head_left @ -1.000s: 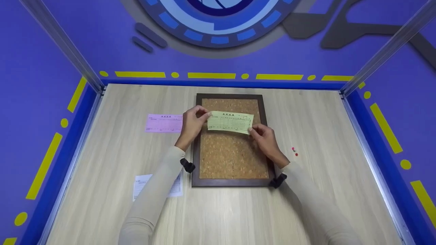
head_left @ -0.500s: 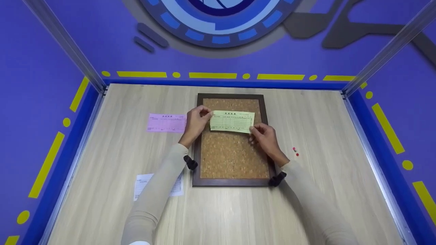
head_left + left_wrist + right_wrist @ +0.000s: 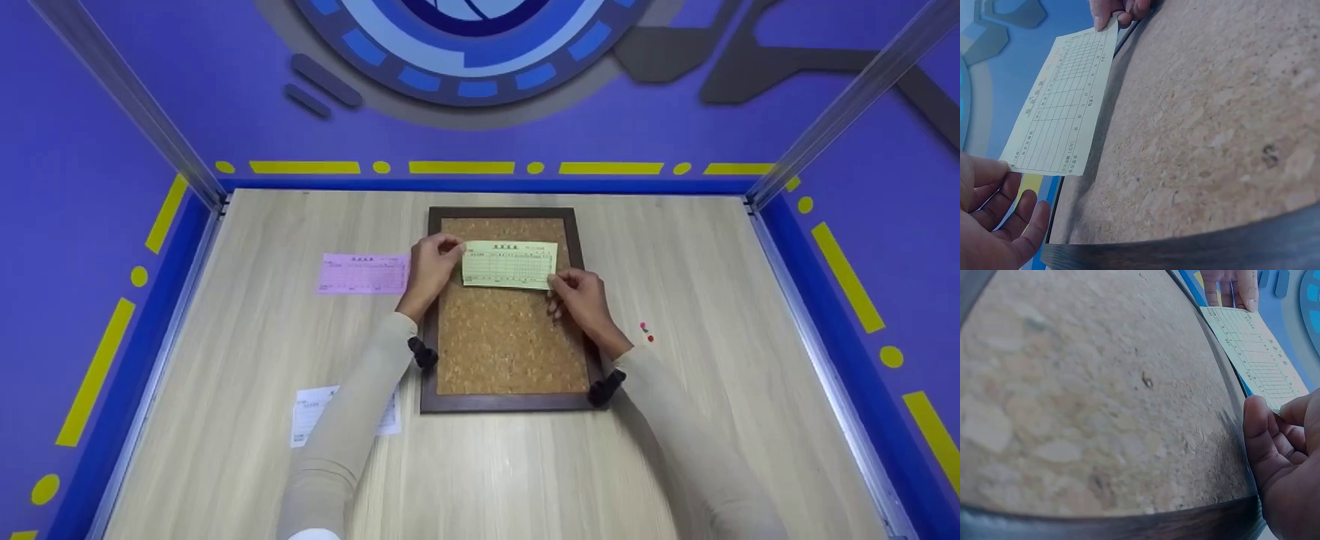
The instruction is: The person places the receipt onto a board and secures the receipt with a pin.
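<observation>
Both hands hold up a pale green printed receipt slip (image 3: 509, 265) over the upper part of a cork board (image 3: 513, 345) with a dark brown frame. My left hand (image 3: 433, 274) pinches the slip's left edge near the upper corner between thumb and finger. At the lower right corner, my right hand (image 3: 585, 300) pinches it the same way. In the left wrist view the slip (image 3: 1061, 107) stands off the cork, with its shadow falling along the board. From the right wrist the thumb and fingers (image 3: 1294, 410) show at the slip's corner.
A pink slip (image 3: 363, 273) lies on the wooden table left of the board, partly behind the left hand. Nearer the front lies a white slip (image 3: 309, 412), partly covered by the left sleeve. Small red push pins (image 3: 650, 338) lie to the right. Blue walls (image 3: 480, 142) enclose the table.
The green slip has levelled out and flattened, its right side rising slightly. The left hand has shifted slightly right with it; both hands keep their grip.
</observation>
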A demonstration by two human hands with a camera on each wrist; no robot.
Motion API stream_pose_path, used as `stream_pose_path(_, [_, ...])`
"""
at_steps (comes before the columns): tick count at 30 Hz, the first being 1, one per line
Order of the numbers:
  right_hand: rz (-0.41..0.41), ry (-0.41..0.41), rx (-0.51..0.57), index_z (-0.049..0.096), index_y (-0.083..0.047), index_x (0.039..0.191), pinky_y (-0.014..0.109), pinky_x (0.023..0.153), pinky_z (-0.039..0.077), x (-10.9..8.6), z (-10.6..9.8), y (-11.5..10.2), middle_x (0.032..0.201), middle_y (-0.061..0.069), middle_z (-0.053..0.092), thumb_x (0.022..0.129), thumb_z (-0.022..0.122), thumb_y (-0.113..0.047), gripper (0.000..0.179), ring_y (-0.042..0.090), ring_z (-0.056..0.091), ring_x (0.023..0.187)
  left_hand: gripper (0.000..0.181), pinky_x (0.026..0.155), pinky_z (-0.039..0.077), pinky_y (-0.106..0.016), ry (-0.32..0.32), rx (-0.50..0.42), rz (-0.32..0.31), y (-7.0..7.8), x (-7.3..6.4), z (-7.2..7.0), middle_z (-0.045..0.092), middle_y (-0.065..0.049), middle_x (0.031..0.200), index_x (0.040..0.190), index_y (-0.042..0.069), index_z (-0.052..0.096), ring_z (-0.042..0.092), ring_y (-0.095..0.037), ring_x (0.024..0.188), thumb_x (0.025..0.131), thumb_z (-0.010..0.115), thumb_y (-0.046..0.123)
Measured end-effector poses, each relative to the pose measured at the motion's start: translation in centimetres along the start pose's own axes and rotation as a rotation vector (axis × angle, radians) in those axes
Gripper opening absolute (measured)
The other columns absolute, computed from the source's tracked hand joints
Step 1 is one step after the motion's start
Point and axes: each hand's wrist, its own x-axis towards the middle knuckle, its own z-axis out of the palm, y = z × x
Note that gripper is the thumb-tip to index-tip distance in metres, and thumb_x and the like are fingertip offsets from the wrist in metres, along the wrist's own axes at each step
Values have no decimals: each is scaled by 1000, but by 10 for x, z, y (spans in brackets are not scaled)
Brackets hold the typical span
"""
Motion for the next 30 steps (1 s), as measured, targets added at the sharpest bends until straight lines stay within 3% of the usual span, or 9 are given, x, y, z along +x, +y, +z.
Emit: stream_pose_path(30, [36,63,-213,72,5,84,25,36,47,17,4,-4,68,15,71,106,66,-14,30,15,60,42,12,88,58,-40,-30,153,-48,-14,24,15,79,-17,105,108,-3,80,74,-27,97,104,72,4])
